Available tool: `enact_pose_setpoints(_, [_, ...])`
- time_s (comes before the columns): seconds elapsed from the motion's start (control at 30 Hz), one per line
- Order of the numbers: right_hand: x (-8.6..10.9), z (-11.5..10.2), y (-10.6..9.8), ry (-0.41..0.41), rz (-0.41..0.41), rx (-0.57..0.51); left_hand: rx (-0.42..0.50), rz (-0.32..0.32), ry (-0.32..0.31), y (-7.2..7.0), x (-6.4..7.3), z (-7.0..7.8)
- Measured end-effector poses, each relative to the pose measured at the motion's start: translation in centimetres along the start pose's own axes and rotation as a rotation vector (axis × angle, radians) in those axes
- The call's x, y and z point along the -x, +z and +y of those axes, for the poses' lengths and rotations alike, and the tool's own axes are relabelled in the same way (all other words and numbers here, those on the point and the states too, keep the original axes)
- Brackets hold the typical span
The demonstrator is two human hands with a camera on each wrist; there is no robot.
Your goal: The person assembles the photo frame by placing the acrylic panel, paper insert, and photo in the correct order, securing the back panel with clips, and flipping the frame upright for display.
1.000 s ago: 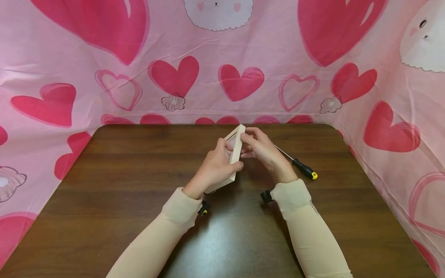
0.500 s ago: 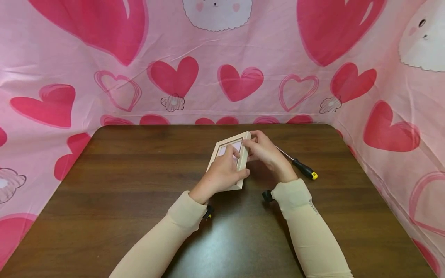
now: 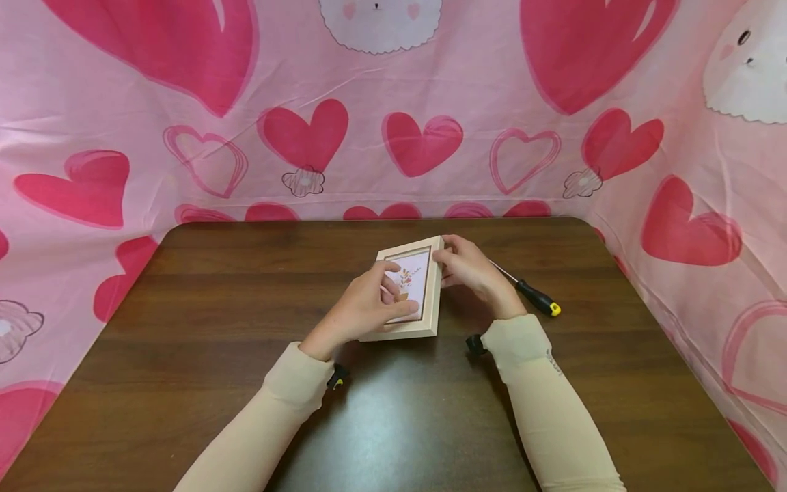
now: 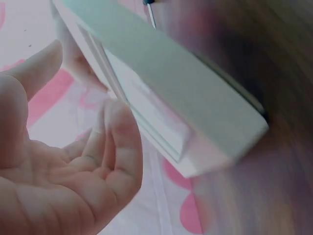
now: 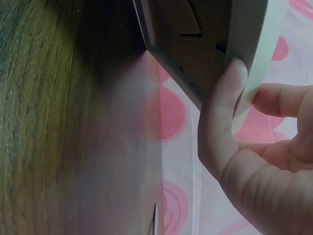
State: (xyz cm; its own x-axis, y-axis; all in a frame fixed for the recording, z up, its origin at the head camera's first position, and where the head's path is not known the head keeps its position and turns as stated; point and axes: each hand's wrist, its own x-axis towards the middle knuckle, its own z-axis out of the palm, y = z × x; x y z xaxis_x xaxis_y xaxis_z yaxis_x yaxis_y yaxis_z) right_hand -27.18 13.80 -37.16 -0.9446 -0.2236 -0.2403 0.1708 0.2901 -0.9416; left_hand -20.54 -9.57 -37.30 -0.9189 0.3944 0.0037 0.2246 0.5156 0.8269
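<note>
A pale wooden picture frame (image 3: 433,295) leans back above the table, its front turned up toward the head camera. Behind its pane shows a white print (image 3: 418,272) with a small orange plant drawing. My right hand (image 3: 472,272) pinches the frame's far right edge between thumb and fingers. From the right wrist view, the frame's back (image 5: 212,24) is brown board with small dark tabs, and a fingertip lies inside the rim. In front of the pane is my left hand (image 3: 359,301), fingers loosely bent; the left wrist view shows a gap between its thumb and the frame.
Just right of my right hand, a screwdriver (image 3: 537,298) with a black and yellow handle lies on the brown wooden table (image 3: 203,328). Pink heart-patterned cloth (image 3: 424,68) hangs behind the table and along its sides.
The frame has turned from nearly edge-on to face the head camera, showing its print. My left hand has let go of the frame's side and shifted left; my right hand keeps its pinch.
</note>
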Motion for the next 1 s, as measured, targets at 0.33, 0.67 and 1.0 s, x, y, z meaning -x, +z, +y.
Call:
enact_pose_setpoints(0.33, [-0.1, 0.6, -0.3, 0.004, -0.002, 0.055, -0.046, -0.003, -0.114, -1.6, 0.6, -1.6])
enact_pose_setpoints(0.67, [-0.5, 1.2, -0.3, 0.010, 0.008, 0.110, -0.080, -0.079, -0.161, -1.9, 1.0, -3.1])
enact_pose_setpoints(1.0, [-0.3, 1.6, -0.3, -0.008, -0.005, 0.158, -0.100, -0.099, -0.153, -1.9, 1.0, -3.3])
